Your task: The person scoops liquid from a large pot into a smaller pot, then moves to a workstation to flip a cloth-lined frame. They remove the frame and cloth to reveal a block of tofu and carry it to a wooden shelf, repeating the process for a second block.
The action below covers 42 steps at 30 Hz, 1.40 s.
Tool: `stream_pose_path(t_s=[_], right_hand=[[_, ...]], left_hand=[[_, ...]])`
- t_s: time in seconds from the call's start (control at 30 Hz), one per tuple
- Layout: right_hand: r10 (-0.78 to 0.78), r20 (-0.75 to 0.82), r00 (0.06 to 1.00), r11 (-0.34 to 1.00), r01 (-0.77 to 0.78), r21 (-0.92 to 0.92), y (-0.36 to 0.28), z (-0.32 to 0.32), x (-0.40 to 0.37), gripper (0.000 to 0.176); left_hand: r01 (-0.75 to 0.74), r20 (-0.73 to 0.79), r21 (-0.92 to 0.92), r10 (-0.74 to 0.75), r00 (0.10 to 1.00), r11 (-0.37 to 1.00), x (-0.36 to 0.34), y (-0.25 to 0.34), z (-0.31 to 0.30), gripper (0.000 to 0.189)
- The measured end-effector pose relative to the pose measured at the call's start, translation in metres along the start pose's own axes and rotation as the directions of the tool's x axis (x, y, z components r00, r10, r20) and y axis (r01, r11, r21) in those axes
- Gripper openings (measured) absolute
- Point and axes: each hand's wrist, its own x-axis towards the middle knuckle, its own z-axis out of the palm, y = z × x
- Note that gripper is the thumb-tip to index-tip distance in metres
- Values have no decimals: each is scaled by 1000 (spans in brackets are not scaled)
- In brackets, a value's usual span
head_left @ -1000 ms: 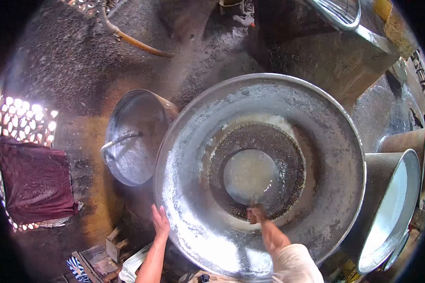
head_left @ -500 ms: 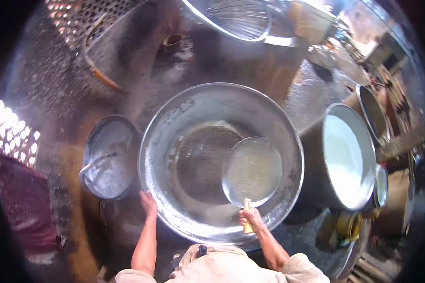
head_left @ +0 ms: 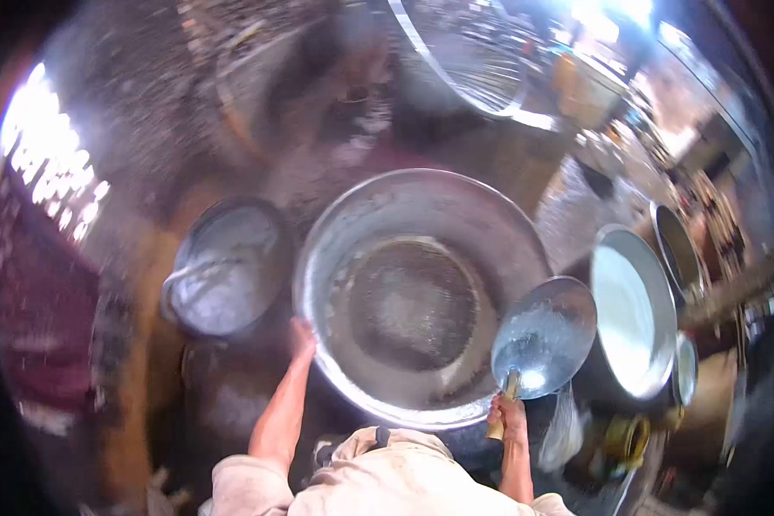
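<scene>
A large round metal basin (head_left: pixel 344 378) with a little liquid at its bottom stands in front of me. My left hand (head_left: pixel 302 337) touches the basin's left rim from outside; its fingers are blurred. My right hand (head_left: pixel 509 414) is closed round the short yellowish handle of a wide round metal ladle (head_left: pixel 546 331). The ladle's bowl is over the basin's right rim, tilted, with a wet shine inside.
A metal pot (head_left: pixel 224 275) with a handle stands to the left. At the right is a tall pot (head_left: pixel 632 310) of whitish liquid, with another pot (head_left: pixel 675 249) behind it. A yellow container (head_left: pixel 626 440) sits lower right. A ribbed round pan (head_left: pixel 473 60) lies beyond.
The ladle in my right hand has moved right, from inside the basin to over its right rim, and its bowl looks emptier. The view has shifted, while my left hand stays by the left rim.
</scene>
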Motion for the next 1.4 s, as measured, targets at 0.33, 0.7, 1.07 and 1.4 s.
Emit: stream_pose_path(t_s=[0.33, 0.7, 1.07, 1.4], right_hand=[[-448, 832, 326, -10, 929, -370, -28, 287, 105, 46], [390, 919, 58, -511, 844, 163, 71, 423, 70, 24], [659, 735, 160, -580, 731, 360, 144, 445, 43, 32], [742, 529, -411, -153, 665, 731, 360, 495, -133, 33]], left_hand=[[183, -323, -117, -212, 922, 976, -124, -96, -92, 39], [480, -797, -228, -445, 407, 847, -439, -314, -129, 20], [558, -939, -333, -321, -125, 760, -515, -339, -208, 10], [697, -953, -302, -199, -228, 651, -507, -419, -295, 21]])
